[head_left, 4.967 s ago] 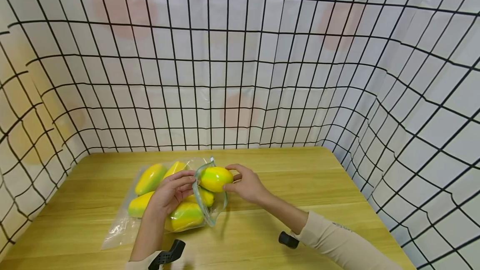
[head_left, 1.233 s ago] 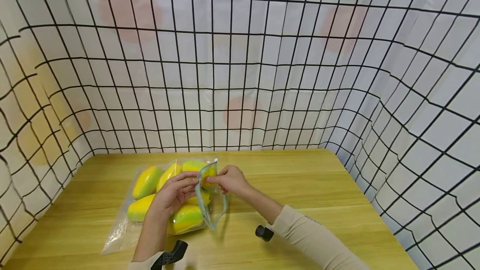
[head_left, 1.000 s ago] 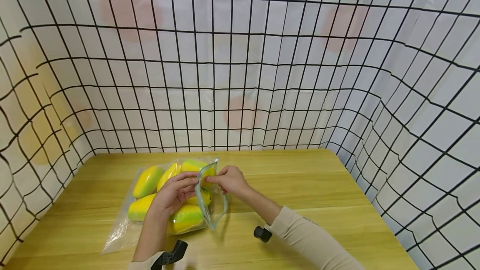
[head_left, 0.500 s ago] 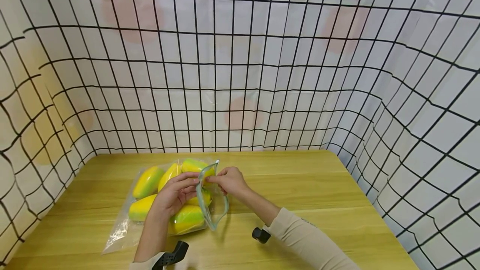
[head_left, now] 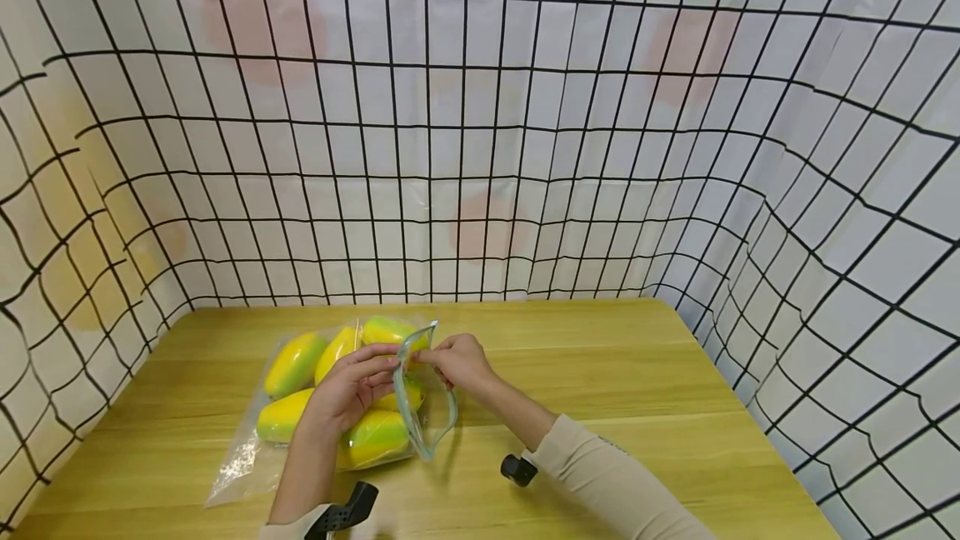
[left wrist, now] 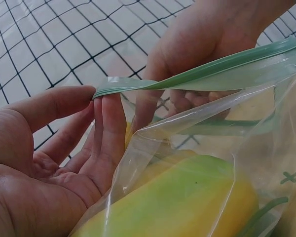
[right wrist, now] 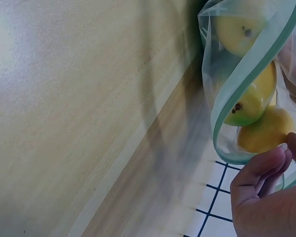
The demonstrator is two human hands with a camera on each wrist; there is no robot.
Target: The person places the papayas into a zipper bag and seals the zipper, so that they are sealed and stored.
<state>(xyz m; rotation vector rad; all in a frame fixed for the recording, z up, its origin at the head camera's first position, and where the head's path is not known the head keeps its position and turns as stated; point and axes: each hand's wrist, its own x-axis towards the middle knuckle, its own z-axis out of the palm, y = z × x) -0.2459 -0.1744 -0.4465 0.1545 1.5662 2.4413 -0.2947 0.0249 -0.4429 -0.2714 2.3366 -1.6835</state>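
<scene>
A clear zip bag with a green zip rim lies on the table, its mouth gaping to the right. Several shiny yellow-green mangoes are inside. My left hand lies over the bag and pinches its zip rim between thumb and fingers. My right hand is at the mouth, thumb and curled fingers close together, fingertips at the end of the uppermost right mango. Whether they pinch that mango or only press it, I cannot tell.
The wooden table stretches to the right of the bag. Black wire mesh in front of white sheeting closes off the back and both sides. Black wrist-worn devices jut from the sleeves.
Five seconds ago my right hand held a mango at the bag's mouth; that mango is now inside. Over the last second both hands have stayed almost still, with the mango shifting slightly inward.
</scene>
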